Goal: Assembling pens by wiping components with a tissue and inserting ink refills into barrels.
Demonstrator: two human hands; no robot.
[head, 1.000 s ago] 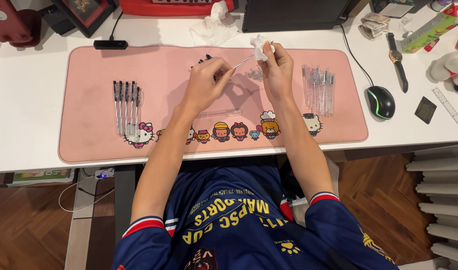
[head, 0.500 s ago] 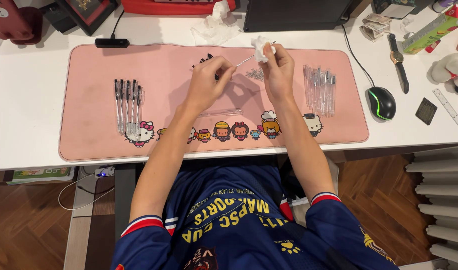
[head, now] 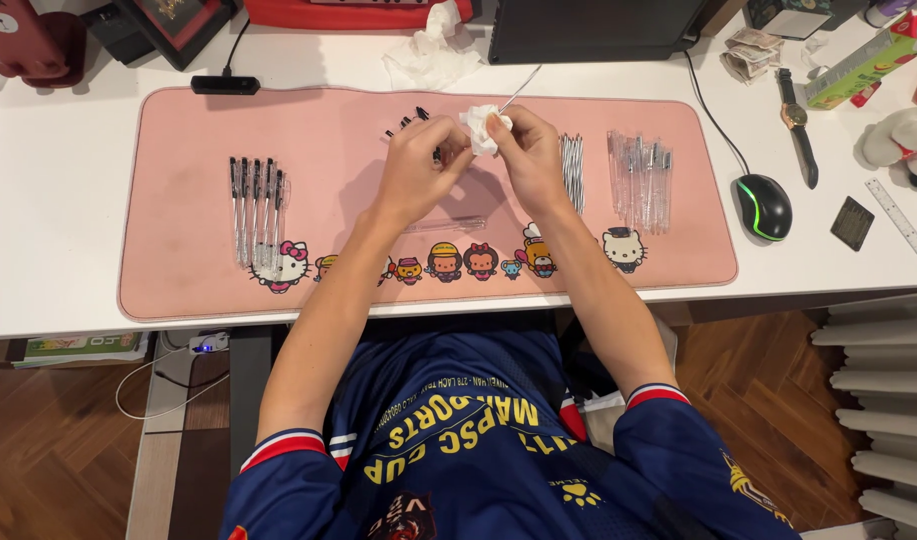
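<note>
My left hand [head: 417,165] and my right hand [head: 527,150] meet above the middle of a pink desk mat [head: 179,280]. My right hand pinches a crumpled white tissue [head: 478,128]. My left hand's fingertips press against the tissue's left side and grip a thin pen refill [head: 520,90], whose tip pokes out up and to the right. Under my hands, a clear pen barrel [head: 449,223] lies on the mat. Small black caps [head: 407,122] lie just behind my left hand.
A row of assembled pens [head: 257,208] lies on the mat's left; a bundle of refills [head: 572,172] and clear barrels [head: 641,180] on its right. A mouse [head: 764,205], a watch [head: 797,125], a ruler [head: 904,220] and another crumpled tissue [head: 431,55] are on the white desk.
My left hand has slid right, up to the tissue. The refill that stretched between the hands now sticks out beyond the tissue on the upper right.
</note>
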